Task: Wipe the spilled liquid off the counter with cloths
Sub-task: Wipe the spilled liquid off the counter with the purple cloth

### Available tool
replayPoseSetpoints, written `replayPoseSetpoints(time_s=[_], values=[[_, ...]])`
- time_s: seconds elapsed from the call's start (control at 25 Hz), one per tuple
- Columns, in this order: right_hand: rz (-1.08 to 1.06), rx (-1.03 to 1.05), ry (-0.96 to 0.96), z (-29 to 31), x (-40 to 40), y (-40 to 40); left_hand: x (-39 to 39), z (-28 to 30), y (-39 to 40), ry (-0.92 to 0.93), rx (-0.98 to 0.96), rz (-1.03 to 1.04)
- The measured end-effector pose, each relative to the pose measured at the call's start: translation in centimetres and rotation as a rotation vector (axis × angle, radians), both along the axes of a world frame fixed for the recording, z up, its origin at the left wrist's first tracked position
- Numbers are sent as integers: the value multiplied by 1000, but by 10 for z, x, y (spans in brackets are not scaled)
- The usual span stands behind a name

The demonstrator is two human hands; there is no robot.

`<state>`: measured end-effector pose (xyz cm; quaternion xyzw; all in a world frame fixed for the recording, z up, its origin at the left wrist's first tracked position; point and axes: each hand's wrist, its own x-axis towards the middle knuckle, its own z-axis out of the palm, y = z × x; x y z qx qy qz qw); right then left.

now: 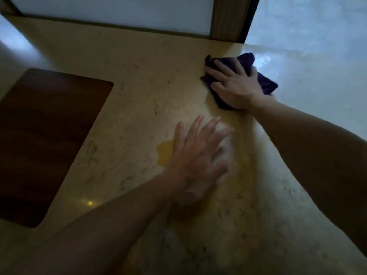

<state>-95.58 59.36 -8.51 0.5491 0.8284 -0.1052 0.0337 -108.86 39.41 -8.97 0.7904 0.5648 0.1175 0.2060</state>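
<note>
Nearest, the left hand hovers blurred, fingers spread and empty, over a yellow spill on the pale bench, while farther right the right hand presses flat on a purple cloth, seemingly ready to wipe.

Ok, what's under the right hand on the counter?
A dark purple cloth lies flat on the counter under the right hand, its edges sticking out. Whether any liquid sits beneath the cloth cannot be seen.
</note>
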Motion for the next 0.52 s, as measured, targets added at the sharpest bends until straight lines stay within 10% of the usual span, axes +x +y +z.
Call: replayPoseSetpoints(time_s=[0.2, 0.52], values=[[79, 20, 6, 1, -11, -120, -43, 18, 1, -431, 114, 210], [-62, -5, -50, 1, -43, -375, -200, -20, -36, 209, 130, 140]])
